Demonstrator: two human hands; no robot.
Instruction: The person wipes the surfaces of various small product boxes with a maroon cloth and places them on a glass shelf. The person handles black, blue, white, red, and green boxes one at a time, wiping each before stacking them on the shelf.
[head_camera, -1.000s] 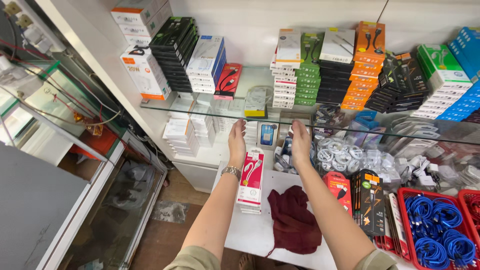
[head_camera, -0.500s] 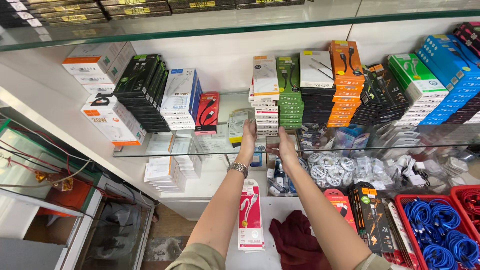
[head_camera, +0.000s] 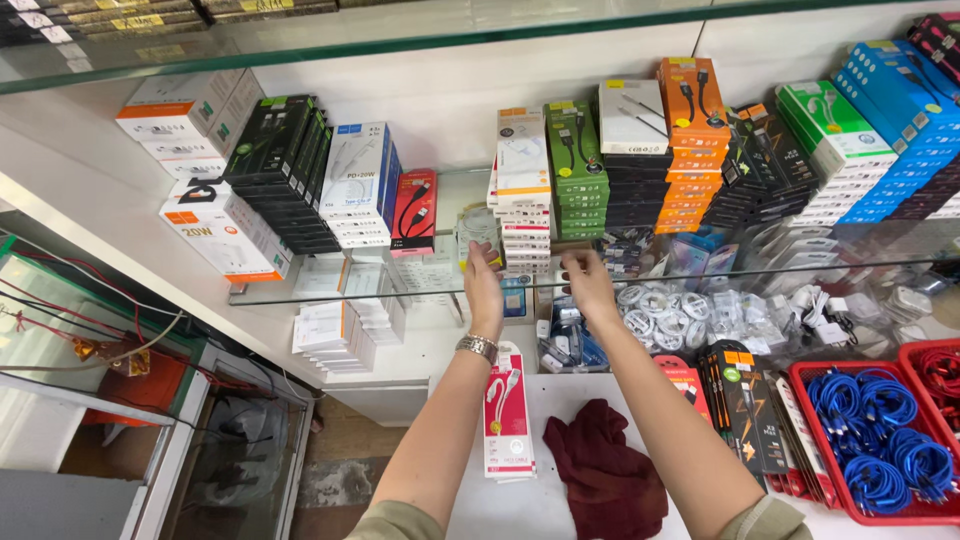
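Both my arms reach up to the front edge of a glass shelf. My left hand, with a metal watch on its wrist, has its fingertips on the lower edge of a clear packet with a coiled white cable standing on that shelf. My right hand is beside it with its fingers curled at the foot of a stack of white and red boxes. Whether it holds anything is hidden. Below my arms a white and red cable box and a dark red cloth lie on the white counter.
The shelf carries stacks of black, white, green, orange and blue boxes. Bagged white cables lie under the glass. A red basket of blue cables stands at the right. Another glass shelf runs overhead.
Both hands have risen from just above the counter to the glass shelf's front edge, and my view has tilted upward. The left hand has reached the clear cable packet.
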